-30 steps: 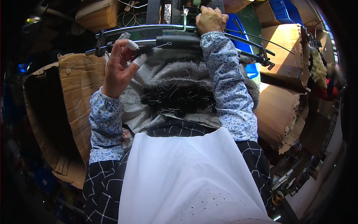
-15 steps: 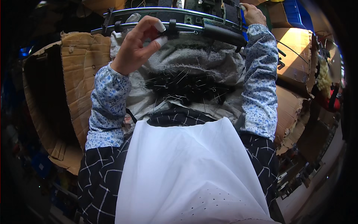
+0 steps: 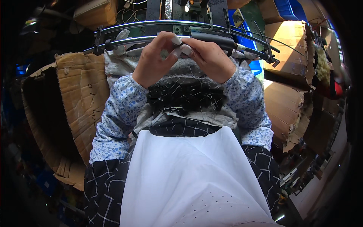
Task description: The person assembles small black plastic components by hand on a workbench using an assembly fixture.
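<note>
My left hand (image 3: 154, 60) and my right hand (image 3: 213, 59) meet just in front of the metal rails, their fingertips touching. White coverings wrap the tips of some fingers. Both hands are closed in a pinch. Whatever sits between the fingertips is too small and hidden to name. Below them, a heap of black bits mixed with thin metal pins (image 3: 185, 94), several with looped ends, lies on a grey-white cloth (image 3: 223, 117) spread over my lap.
Two shiny rails (image 3: 132, 41) on black brackets cross in front of me, with a black sleeve (image 3: 213, 39) on the nearer one. Open cardboard boxes stand at left (image 3: 81, 90) and right (image 3: 283, 108). Blue bins (image 3: 287, 9) are at the back right.
My right hand has come from the far right of the rails to the middle and now meets my left hand. My left hand has shifted slightly right and down.
</note>
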Motion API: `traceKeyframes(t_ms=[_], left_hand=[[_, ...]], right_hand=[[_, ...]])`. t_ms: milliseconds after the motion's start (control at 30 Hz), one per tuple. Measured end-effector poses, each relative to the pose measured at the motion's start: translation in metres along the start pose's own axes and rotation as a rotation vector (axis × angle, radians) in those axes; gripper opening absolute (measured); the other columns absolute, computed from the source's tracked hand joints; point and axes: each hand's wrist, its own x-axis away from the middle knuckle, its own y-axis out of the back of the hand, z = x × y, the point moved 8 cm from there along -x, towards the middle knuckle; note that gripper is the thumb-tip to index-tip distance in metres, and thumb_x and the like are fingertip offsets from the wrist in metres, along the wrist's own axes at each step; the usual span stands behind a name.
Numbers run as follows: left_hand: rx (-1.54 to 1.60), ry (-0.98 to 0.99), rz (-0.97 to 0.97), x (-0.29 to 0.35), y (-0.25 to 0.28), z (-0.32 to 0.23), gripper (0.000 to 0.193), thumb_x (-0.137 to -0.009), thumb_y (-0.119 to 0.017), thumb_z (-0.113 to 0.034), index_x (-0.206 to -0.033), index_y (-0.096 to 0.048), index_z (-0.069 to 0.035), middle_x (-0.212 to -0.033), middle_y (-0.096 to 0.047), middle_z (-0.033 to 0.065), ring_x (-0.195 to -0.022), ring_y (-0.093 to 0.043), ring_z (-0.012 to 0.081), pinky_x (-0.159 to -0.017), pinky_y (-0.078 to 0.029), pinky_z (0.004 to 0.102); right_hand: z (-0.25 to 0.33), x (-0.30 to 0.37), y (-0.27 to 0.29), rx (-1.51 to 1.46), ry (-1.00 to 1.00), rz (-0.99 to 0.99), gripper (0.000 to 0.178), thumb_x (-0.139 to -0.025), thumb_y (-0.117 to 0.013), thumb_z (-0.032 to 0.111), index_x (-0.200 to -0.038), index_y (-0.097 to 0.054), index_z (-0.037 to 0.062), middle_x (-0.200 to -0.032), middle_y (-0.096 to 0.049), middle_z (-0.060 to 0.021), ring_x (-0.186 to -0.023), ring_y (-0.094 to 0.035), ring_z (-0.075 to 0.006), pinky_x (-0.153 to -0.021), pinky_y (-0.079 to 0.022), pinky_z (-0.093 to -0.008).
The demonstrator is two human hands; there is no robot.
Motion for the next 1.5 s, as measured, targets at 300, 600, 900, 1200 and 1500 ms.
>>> traceKeyframes(t_ms=[300,600,900,1200,1500], left_hand=[[-0.376,0.798,0.871,0.118,0.005,0.086,0.034,-0.084,-0.051,-0.021,-0.107,-0.041,0.002,-0.104,-0.054,0.0208,-0.095,-0.053,0.034,-0.08,-0.043,0.0366],[-0.108,0.901,0.856,0.136,-0.021,0.089,0.055,-0.078,-0.052,-0.024,-0.122,-0.031,0.001,-0.105,-0.052,0.0249,-0.096,-0.053,0.028,-0.081,-0.043,0.0329],[-0.147,0.649,0.968,0.13,-0.036,0.089,0.063,-0.067,-0.058,-0.026,-0.119,-0.036,0.002,-0.101,-0.052,0.0213,-0.087,-0.053,0.0269,-0.077,-0.043,0.033],[-0.224,0.547,0.831,0.102,-0.025,0.072,0.048,-0.066,-0.06,-0.017,-0.109,-0.048,-0.002,-0.094,-0.058,0.0186,-0.083,-0.057,0.0302,-0.076,-0.045,0.0348],[-0.227,0.493,0.342,0.057,0.035,0.045,0.032,-0.077,-0.06,-0.009,-0.106,-0.046,-0.005,-0.087,-0.055,0.0078,-0.079,-0.055,0.0151,-0.07,-0.046,0.0261]], right_hand=[[-0.109,-0.03,0.097,0.973,-0.154,-0.582,0.02,-0.081,-0.053,0.018,-0.099,-0.061,0.0167,-0.087,-0.062,-0.0072,-0.079,-0.059,-0.0261,-0.07,-0.049,-0.0357],[-0.131,-0.049,0.089,1.013,-0.149,-0.556,0.02,-0.082,-0.052,0.023,-0.099,-0.063,0.0195,-0.09,-0.063,-0.0047,-0.08,-0.06,-0.0248,-0.073,-0.049,-0.0353],[-0.126,-0.05,0.09,0.99,-0.115,-0.59,0.019,-0.081,-0.053,0.023,-0.097,-0.064,0.0184,-0.085,-0.064,-0.0051,-0.079,-0.06,-0.0258,-0.073,-0.049,-0.0348],[-0.118,-0.036,0.107,0.349,0.131,-0.648,0.02,-0.076,-0.055,0.026,-0.094,-0.063,0.0205,-0.09,-0.061,-0.0033,-0.088,-0.053,-0.0252,-0.078,-0.04,-0.0356],[-0.141,-0.033,0.091,0.94,-0.293,-0.607,0.034,-0.075,-0.056,0.032,-0.104,-0.061,0.0145,-0.093,-0.062,-0.0111,-0.091,-0.054,-0.0265,-0.081,-0.037,-0.0404]])
